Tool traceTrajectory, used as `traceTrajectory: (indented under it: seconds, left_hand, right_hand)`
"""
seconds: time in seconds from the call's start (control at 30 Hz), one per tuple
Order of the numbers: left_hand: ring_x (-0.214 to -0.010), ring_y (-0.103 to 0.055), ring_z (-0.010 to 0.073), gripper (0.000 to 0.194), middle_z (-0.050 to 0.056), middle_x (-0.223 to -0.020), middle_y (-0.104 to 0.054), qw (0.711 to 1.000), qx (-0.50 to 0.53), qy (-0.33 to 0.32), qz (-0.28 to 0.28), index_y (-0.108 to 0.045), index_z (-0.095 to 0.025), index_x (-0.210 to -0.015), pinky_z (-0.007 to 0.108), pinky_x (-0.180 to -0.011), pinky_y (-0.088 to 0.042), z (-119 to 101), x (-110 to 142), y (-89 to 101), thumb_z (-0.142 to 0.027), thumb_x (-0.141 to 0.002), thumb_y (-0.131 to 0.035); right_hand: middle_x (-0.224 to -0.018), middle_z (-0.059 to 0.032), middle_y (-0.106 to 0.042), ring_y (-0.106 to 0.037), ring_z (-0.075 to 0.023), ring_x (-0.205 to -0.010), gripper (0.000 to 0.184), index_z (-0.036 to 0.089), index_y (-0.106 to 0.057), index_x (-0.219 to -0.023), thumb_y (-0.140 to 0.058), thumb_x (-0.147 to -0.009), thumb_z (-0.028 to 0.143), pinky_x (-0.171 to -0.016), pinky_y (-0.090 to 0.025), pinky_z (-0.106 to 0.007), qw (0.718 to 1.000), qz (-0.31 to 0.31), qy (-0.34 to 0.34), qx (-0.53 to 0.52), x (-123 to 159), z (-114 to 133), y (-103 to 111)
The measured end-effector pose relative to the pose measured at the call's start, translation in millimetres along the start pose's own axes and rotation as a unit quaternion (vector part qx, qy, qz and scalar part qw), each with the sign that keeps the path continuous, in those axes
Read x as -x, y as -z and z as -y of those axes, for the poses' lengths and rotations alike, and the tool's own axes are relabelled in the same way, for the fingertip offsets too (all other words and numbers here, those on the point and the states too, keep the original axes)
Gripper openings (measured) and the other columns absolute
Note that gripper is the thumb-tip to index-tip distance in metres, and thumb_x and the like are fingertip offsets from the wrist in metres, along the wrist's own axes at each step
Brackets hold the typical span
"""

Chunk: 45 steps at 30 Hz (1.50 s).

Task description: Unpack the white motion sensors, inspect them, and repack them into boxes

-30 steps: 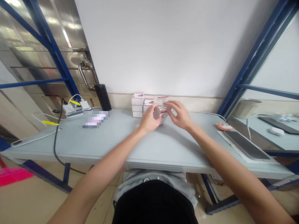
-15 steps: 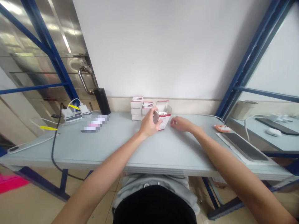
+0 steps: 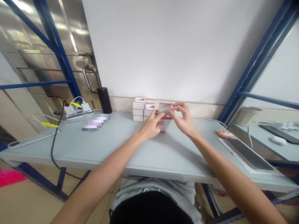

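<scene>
A small white and red cardboard box (image 3: 165, 125) stands upright on the table with its lid flap (image 3: 165, 108) raised at the back. My left hand (image 3: 152, 125) is closed around the box's left side, its thumb and fingers near the top opening. At the opening's right edge, the thumb and fingertips of my right hand (image 3: 183, 119) pinch a side flap of the same box. What lies inside is mostly hidden by my fingers. Just behind my left hand are a stack of similar boxes (image 3: 139, 109) and another box (image 3: 149, 107) beside it.
A black cylinder (image 3: 104, 100) and a power strip (image 3: 78, 114) with plugs and cables occupy the table's (image 3: 116, 146) left side. A blurred-out flat item (image 3: 96, 122) lies nearby. To the right are an orange and white object (image 3: 225, 134) and a dark tablet-like slab (image 3: 249, 154) on paper.
My right hand has risen from the tabletop beside the box to its top opening and taken hold of the side flap. My left hand's fingers have shifted over the opening.
</scene>
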<state>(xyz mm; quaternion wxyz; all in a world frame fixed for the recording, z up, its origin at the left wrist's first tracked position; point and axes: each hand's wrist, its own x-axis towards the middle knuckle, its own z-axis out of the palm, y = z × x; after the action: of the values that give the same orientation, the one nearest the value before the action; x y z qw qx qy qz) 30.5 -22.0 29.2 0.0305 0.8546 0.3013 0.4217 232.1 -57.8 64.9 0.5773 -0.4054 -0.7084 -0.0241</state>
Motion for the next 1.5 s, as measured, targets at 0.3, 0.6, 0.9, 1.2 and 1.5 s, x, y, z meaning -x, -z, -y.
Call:
traceTrajectory:
  seconds: [0.3,0.6,0.9,1.2,1.5]
  left_hand:
    - [-0.104,-0.069,0.0277,0.046,0.009,-0.125,-0.057,1.0,-0.019,0.015,0.01,-0.06,-0.032,-0.14,0.044,-0.096,-0.061,-8.0,-0.7,4.2,-0.019,-0.096,-0.061]
    - [-0.122,-0.065,0.0289,0.043,0.008,-0.13,-0.057,0.999,0.026,0.015,0.011,-0.061,-0.033,-0.138,0.047,-0.109,-0.055,-5.5,0.4,4.7,-0.02,-0.097,-0.06]
    - [-0.117,-0.065,0.0264,0.072,0.011,-0.141,-0.058,0.991,0.125,0.02,-0.053,-0.037,-0.03,-0.152,0.045,-0.102,-0.056,10.7,1.8,-12.9,-0.023,-0.09,-0.073]
    - [-0.108,-0.067,0.0228,0.062,0.007,-0.142,-0.062,0.988,0.139,0.049,-0.054,-0.049,-0.031,-0.145,0.039,-0.096,-0.057,0.5,0.8,-7.7,-0.028,-0.089,-0.076]
    - [-0.109,-0.067,0.0236,0.037,0.007,-0.129,-0.065,0.985,0.168,0.037,-0.007,-0.064,-0.026,-0.13,0.04,-0.097,-0.057,5.5,-2.6,-6.4,-0.028,-0.093,-0.07]
  right_hand:
    - [-0.123,-0.0082,-0.065,-0.063,-0.0249,-0.117,0.013,0.024,-0.061,-0.084,-0.065,-0.089,0.035,-0.099,-0.055,-0.043,0.99,0.035,-0.106,-0.089,-1.4,-19.9,-7.0]
    - [-0.128,-0.0065,-0.063,-0.065,-0.0212,-0.099,0.037,0.027,-0.061,-0.116,-0.069,-0.081,0.035,-0.085,-0.056,-0.039,0.963,0.049,-0.206,-0.168,2.5,-25.7,-14.8]
    - [-0.096,0.0015,-0.068,-0.065,-0.0215,-0.092,0.038,0.03,-0.062,-0.115,-0.068,-0.078,0.032,-0.087,-0.051,-0.038,0.905,0.059,-0.313,-0.282,4.0,-25.6,-18.0]
    - [-0.092,0.0017,-0.067,-0.065,-0.0237,-0.092,0.046,0.031,-0.063,-0.118,-0.074,-0.074,0.033,-0.084,-0.052,-0.038,0.888,0.018,-0.359,-0.286,5.7,-24.6,-20.9]
    - [-0.121,-0.0011,-0.07,-0.065,-0.0249,-0.112,0.031,0.029,-0.069,-0.106,-0.059,-0.094,0.056,-0.098,-0.051,-0.039,0.892,0.081,-0.296,-0.332,8.0,-22.5,-18.3]
